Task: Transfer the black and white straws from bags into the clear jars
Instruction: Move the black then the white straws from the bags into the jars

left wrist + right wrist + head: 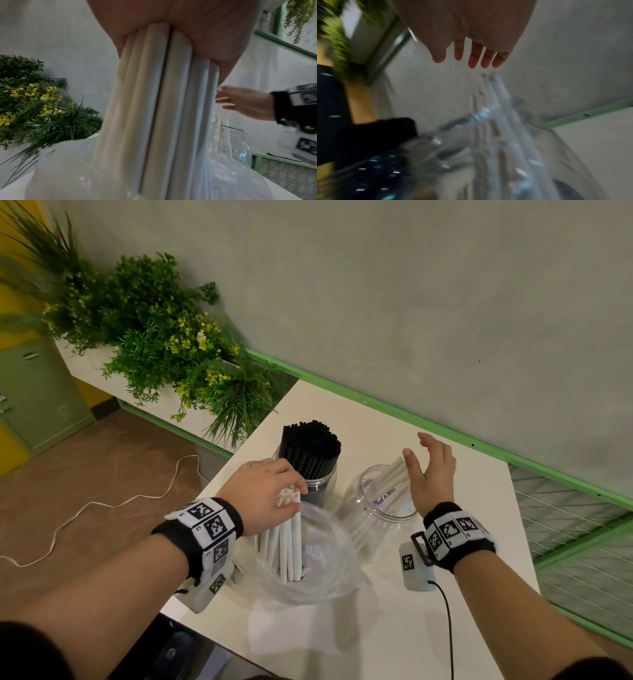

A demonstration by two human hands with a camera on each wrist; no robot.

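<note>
My left hand (270,491) grips the top of a bundle of white straws (289,539) that stands upright in a clear plastic bag (318,570) at the table's near side; the left wrist view shows the same bundle (154,108) under my palm. Behind it a clear jar (320,486) is packed with black straws (310,445). To the right a second clear jar (380,508) holds several white straws (390,477) leaning out of its mouth. My right hand (430,470) hovers just above them with fingers spread and holds nothing, as the right wrist view of the hand (471,54) confirms.
The white table (428,628) has a green-edged wall rail behind it. A planter with green and yellow plants (164,337) stands to the left. A white cable (102,505) lies on the brown floor. A wire mesh panel (565,518) is at the right.
</note>
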